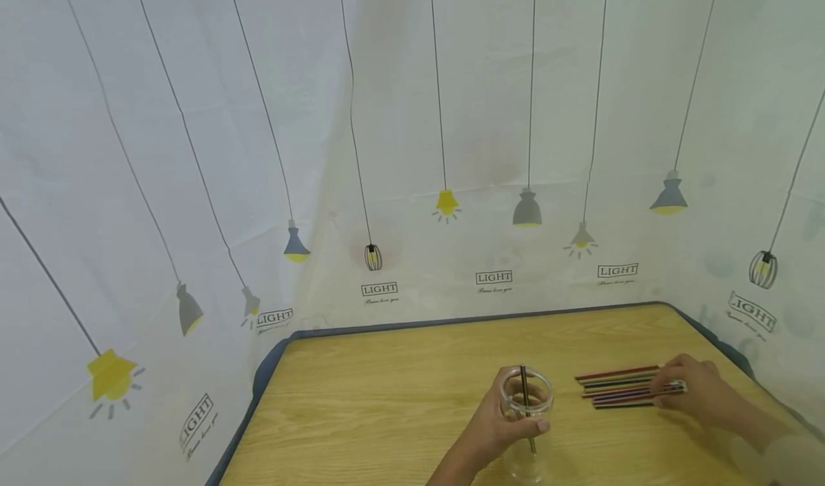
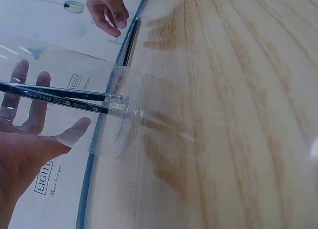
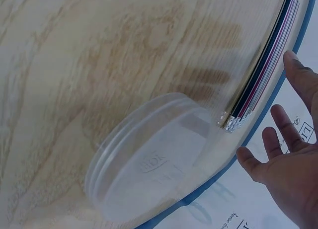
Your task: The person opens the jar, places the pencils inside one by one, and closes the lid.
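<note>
My left hand (image 1: 490, 425) grips a clear jar (image 1: 549, 402) around its side, thumb toward me and fingers behind. Inside the jar, two dark pencils (image 2: 69, 100) lean together, their metal ends down at the base in the left wrist view. My right hand (image 1: 696, 391) hovers at the right end of a row of pencils (image 1: 615, 387) with red, dark and pale barrels. In the right wrist view its fingers (image 3: 284, 124) are spread and relaxed, beside the silvery ends of the pencil bundle (image 3: 258, 80), with nothing held.
A translucent round lid (image 3: 149, 162) lies on the wooden table (image 1: 361, 400) near the right hand. Behind the table's blue-edged far side rises a white cloth (image 1: 412, 114) printed with hanging lamps, and it also runs along both sides.
</note>
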Demonstrator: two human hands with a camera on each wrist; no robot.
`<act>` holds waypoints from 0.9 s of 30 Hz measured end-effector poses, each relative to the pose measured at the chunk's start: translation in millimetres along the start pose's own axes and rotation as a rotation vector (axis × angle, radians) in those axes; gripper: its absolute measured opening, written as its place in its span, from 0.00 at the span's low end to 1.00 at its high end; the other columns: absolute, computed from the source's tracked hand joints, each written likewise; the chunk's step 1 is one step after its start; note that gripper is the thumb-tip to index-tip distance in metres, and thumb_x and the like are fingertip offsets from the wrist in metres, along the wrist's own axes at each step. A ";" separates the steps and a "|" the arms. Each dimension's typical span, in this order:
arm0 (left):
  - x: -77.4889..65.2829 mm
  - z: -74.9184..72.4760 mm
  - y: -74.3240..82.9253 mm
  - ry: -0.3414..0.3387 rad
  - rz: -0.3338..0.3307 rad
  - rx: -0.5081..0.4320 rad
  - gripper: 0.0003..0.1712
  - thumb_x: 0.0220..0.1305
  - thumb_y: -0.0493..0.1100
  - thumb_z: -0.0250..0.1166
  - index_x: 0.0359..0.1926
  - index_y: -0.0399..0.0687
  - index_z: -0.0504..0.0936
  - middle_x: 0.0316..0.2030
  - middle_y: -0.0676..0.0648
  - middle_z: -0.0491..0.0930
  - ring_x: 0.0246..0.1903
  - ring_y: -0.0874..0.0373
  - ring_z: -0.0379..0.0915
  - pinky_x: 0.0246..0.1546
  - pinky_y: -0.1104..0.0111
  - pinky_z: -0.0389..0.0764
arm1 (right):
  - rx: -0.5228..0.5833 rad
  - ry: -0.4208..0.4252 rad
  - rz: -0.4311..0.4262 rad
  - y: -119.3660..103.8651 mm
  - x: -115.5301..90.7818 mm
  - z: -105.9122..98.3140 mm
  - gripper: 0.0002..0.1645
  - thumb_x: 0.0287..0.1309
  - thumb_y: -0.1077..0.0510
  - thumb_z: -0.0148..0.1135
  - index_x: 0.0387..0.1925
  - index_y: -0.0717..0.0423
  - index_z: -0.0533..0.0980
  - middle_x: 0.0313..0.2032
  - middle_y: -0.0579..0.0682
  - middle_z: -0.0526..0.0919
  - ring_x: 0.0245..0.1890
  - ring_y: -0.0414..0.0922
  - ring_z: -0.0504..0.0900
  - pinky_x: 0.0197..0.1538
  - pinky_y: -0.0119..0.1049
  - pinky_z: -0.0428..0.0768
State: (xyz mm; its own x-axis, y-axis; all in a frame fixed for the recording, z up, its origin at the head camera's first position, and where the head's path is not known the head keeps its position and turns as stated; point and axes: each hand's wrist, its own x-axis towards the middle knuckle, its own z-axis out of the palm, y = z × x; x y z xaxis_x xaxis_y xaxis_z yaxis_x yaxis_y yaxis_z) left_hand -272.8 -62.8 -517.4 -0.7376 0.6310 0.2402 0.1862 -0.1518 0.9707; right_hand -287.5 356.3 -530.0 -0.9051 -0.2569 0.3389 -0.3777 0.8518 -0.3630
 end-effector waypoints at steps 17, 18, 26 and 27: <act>0.8 -1.5 -1.4 0.001 -0.004 0.004 0.37 0.70 0.41 0.74 0.74 0.60 0.68 0.61 0.56 0.79 0.63 0.58 0.78 0.62 0.68 0.85 | -0.046 -0.052 0.116 5.4 5.1 10.4 0.10 0.56 0.58 0.83 0.36 0.45 0.86 0.46 0.54 0.82 0.47 0.55 0.79 0.55 0.54 0.66; 0.7 -1.6 -1.4 0.000 -0.003 0.004 0.37 0.70 0.42 0.74 0.74 0.60 0.68 0.61 0.56 0.79 0.63 0.58 0.78 0.62 0.68 0.85 | -0.037 -0.063 0.127 5.0 5.3 9.8 0.10 0.56 0.58 0.82 0.36 0.46 0.86 0.47 0.56 0.81 0.47 0.57 0.78 0.55 0.56 0.66; 0.7 -2.0 -1.6 -0.005 0.002 -0.010 0.38 0.70 0.41 0.74 0.75 0.59 0.67 0.62 0.56 0.79 0.63 0.58 0.79 0.62 0.68 0.86 | -0.031 -0.069 0.095 2.3 -0.9 11.7 0.08 0.61 0.61 0.80 0.34 0.47 0.85 0.47 0.52 0.79 0.47 0.51 0.73 0.53 0.50 0.63; 0.7 -2.0 -1.6 -0.006 0.004 -0.010 0.38 0.70 0.41 0.74 0.75 0.59 0.67 0.62 0.56 0.79 0.63 0.58 0.79 0.62 0.68 0.86 | -0.031 -0.063 0.093 2.6 -1.2 12.4 0.09 0.61 0.61 0.80 0.34 0.46 0.85 0.47 0.53 0.79 0.48 0.53 0.73 0.53 0.50 0.63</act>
State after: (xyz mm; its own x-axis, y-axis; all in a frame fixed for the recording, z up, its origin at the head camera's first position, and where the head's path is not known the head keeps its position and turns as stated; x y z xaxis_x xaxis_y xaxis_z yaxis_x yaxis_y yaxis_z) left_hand -274.9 -63.6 -518.8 -0.7333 0.6346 0.2440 0.1827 -0.1618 0.9698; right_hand -289.8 353.1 -542.1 -0.9467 -0.2038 0.2494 -0.2865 0.8866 -0.3631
